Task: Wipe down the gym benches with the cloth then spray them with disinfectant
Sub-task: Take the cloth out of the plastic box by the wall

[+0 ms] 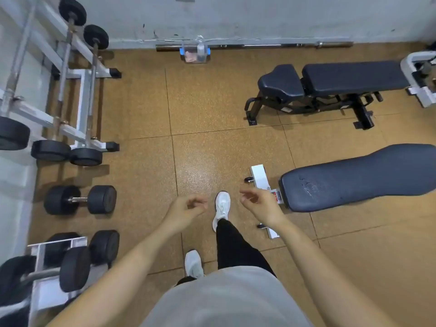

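Both hands, left hand (188,205) and right hand (256,200), empty with fingers loosely curled, beside a dark, seemingly scuffed bench (358,177)

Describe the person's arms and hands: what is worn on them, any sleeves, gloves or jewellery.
Both forearms are bare up to the frame's edge, with no sleeves showing. The left hand and right hand wear no gloves; no watch, bracelet or ring shows on either.
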`<state>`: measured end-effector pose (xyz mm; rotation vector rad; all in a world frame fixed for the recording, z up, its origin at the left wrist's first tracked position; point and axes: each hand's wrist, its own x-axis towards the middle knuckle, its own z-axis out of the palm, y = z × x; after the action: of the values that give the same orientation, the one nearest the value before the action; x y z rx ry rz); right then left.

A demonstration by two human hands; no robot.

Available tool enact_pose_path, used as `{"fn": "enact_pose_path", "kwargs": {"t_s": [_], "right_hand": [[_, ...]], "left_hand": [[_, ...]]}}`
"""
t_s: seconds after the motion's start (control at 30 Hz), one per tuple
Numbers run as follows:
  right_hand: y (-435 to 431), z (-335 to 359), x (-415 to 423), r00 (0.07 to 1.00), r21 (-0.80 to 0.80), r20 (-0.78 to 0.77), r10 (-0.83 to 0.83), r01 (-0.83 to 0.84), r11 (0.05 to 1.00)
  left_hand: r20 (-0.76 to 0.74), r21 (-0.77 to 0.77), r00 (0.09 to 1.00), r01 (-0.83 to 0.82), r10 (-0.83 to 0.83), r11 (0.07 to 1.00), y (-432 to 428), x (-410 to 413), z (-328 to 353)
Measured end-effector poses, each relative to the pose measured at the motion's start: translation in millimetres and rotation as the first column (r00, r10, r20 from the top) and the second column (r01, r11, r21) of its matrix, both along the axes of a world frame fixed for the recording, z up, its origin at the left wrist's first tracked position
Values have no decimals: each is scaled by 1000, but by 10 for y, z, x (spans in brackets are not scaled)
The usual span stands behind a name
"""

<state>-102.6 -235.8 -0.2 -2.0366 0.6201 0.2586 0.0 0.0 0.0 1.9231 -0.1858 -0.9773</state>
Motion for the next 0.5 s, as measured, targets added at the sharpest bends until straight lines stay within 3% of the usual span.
{"fn": "enact_pose_path", "kwargs": {"t_s": [0.17,0.3,0.5], "right_hand": [[-425,-277,514,995,21,-85,42,-40,999],[-844,-354,1219,979,116,-182,93,-73,991],[-1464,-343,2278,936,110,-229,269,-249,962]], "left_hand": [[-35,72,998,-41,44,997,-421,645,-50],[-3,194,1000,25,-25,981,-917,1329,42],[1,157,999,-50,50,986,-1487,2264,150]]}}
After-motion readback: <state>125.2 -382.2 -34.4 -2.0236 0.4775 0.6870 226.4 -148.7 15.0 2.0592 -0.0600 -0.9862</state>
